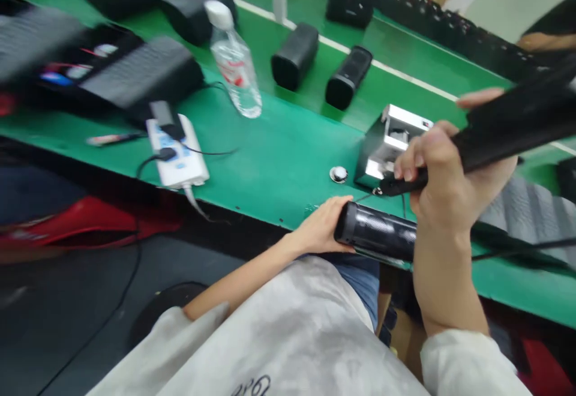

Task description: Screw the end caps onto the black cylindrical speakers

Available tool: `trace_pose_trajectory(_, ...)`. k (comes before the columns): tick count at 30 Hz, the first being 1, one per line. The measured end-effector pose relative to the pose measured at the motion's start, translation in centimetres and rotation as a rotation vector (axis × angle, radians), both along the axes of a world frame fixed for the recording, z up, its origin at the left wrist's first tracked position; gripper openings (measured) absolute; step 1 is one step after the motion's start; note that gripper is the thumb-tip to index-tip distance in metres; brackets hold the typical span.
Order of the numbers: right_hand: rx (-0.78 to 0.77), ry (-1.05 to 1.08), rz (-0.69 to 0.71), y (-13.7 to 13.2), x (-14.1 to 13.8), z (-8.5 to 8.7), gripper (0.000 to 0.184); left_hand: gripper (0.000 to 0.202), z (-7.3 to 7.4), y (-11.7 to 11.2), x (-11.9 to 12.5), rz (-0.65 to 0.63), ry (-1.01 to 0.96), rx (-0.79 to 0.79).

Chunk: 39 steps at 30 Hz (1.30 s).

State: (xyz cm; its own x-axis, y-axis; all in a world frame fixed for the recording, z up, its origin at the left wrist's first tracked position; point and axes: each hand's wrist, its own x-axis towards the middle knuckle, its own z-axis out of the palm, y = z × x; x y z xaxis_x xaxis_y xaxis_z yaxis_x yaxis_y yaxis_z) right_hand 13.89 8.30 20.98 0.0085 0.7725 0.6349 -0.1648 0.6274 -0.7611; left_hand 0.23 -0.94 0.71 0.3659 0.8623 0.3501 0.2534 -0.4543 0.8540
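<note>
At the near edge of the green workbench (279, 168), our left hand (321, 226) cups a black cylindrical speaker (375, 232) lying crosswise, its other end behind the wrist of our right hand (443, 174). Those fingers clench a long black casing (508, 123).

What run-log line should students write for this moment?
left hand: holds black cylinder | right hand: holds black tool | nearby: metal box

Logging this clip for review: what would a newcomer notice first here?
The right hand grips a long black tool over the green workbench, its tip near a glossy black cylinder under the left hand. Farther back stands a clear plastic water bottle; a white power strip lies left of the hands.
</note>
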Motion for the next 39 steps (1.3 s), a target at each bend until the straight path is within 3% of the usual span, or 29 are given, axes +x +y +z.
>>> trace_pose_trajectory(5,-0.133,-0.017,-0.023,-1.1,-0.8,-2.5,0.023,0.132,-1.2,0.7,0.3,-0.014,-0.045,-0.008)
trace_pose_trajectory(12,-0.069,0.014,0.007,-1.7,-1.2,-3.1,0.035,0.137,-2.4,1.1,0.9,-0.018,-0.038,-0.038)
trace_pose_trajectory(16,-0.083,0.007,0.001,-1.2,-1.1,-3.4,0.023,0.136,-2.9,1.4,1.0,-0.009,-0.037,-0.048)
trace_pose_trajectory(19,-0.122,0.019,-0.002,-0.7,-1.2,-3.6,0.023,0.134,-2.4,1.3,0.6,-0.028,-0.046,-0.027)
trace_pose_trajectory(23,-0.143,-0.040,-0.013,-0.5,-1.0,-3.9,0.033,0.128,-0.6,0.4,0.1,-0.018,-0.053,-0.050)
trace_pose_trajectory(27,-0.052,-0.057,0.090,-0.1,0.1,-2.2,0.051,0.124,0.4,0.6,-0.6,-0.003,0.016,-0.075)
trace_pose_trajectory(29,0.095,0.010,-0.001,0.5,1.2,-0.3,0.053,0.122,0.4,0.7,-0.8,-0.007,0.056,-0.070)
trace_pose_trajectory(33,0.409,0.066,-0.332,3.2,4.9,2.9,0.030,0.124,0.7,0.4,-1.0,-0.001,0.104,-0.061)
trace_pose_trajectory(35,0.421,0.025,-0.418,5.2,6.7,2.8,0.031,0.125,0.8,0.3,-1.0,-0.001,0.119,-0.050)
trace_pose_trajectory(39,0.339,-0.074,-0.427,8.0,7.6,0.8,0.042,0.133,0.5,0.2,-1.3,0.011,0.147,-0.016)
